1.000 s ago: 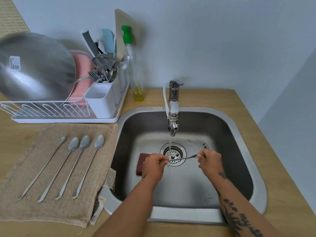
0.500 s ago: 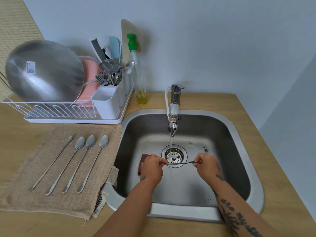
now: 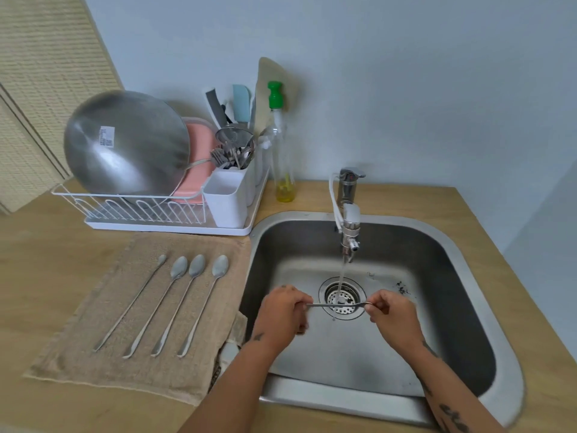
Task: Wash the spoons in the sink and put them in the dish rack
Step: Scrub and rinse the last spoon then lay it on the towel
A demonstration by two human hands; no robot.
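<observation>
Both hands are in the sink [image 3: 468, 254]. The left hand [image 3: 282, 314] and right hand [image 3: 392, 317] each have fingers pinched on one end of a spoon [image 3: 338, 305], held flat under the tap [image 3: 349, 226] water, over the drain [image 3: 342, 300]. Four more spoons [image 3: 175, 304] lie on a towel [image 3: 93, 339] on the table [image 3: 46, 276]. Behind it, the dish rack [image 3: 150, 210] holds a metal bowl [image 3: 125, 142], a pink board [image 3: 196, 164] and a white cup [image 3: 228, 198] of forks.

The 4 long-handled spoons [image 3: 175, 303] were silver-grey on a tan woven cloth [image 3: 103, 339]. The wire dish rack [image 3: 137, 210] and its cutlery holder [image 3: 226, 201] were white; in it stood a brushed steel bowl [image 3: 125, 142] and a pink board [image 3: 196, 164]. The clear bottle [image 3: 282, 157] had a green cap and yellow liquid. The sink basin [image 3: 452, 307] was dull grey steel, the counter [image 3: 46, 260] pale wood, the wall [image 3: 406, 89] light blue-grey.
</observation>
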